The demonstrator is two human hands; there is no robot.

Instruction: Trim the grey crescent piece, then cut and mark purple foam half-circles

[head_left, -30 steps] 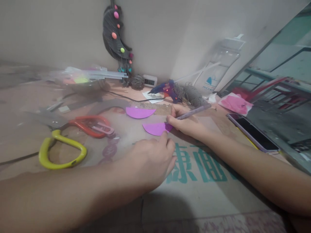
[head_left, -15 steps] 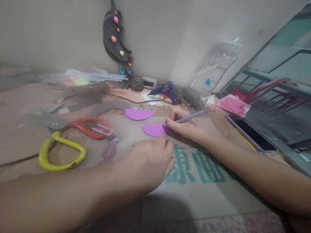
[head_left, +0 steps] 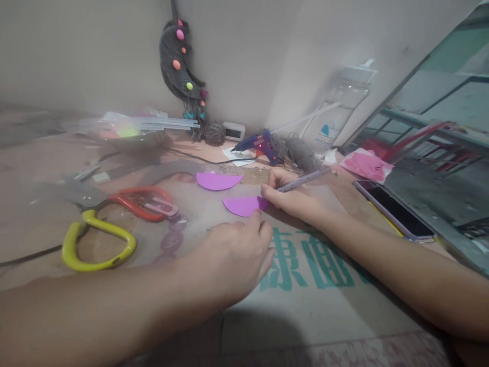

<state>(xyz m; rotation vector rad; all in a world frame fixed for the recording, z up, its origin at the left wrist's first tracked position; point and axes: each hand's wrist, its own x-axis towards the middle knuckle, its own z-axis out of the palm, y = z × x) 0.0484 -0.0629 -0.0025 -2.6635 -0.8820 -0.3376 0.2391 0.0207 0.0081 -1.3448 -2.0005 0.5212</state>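
Note:
My right hand (head_left: 290, 196) is closed round a slim pen (head_left: 303, 179), its tip hidden behind the fingers at the right end of a purple half-circle of paper or foam (head_left: 242, 205). The index fingertip of my left hand (head_left: 237, 255) rests at the lower edge of that same piece. Its other fingers are loosely bent and the thumb is apart, with nothing gripped. A second purple half-circle (head_left: 219, 181) lies just behind, touched by neither hand. Both pieces lie on a board (head_left: 267, 321) printed with green characters.
Scissors (head_left: 99, 239) with yellow and red handles lie at left, a pink clip (head_left: 164, 206) by them. Behind stand a bowl of straws (head_left: 133, 140), a glue gun (head_left: 260, 145), grey yarn (head_left: 300, 150) and a bottle (head_left: 336, 112). A phone (head_left: 397, 209) lies at right; a decorated crescent (head_left: 178, 66) hangs behind.
The view has tilted up slightly, so the background sits a little lower. Both hands, the pen and the purple pieces keep nearly the same places.

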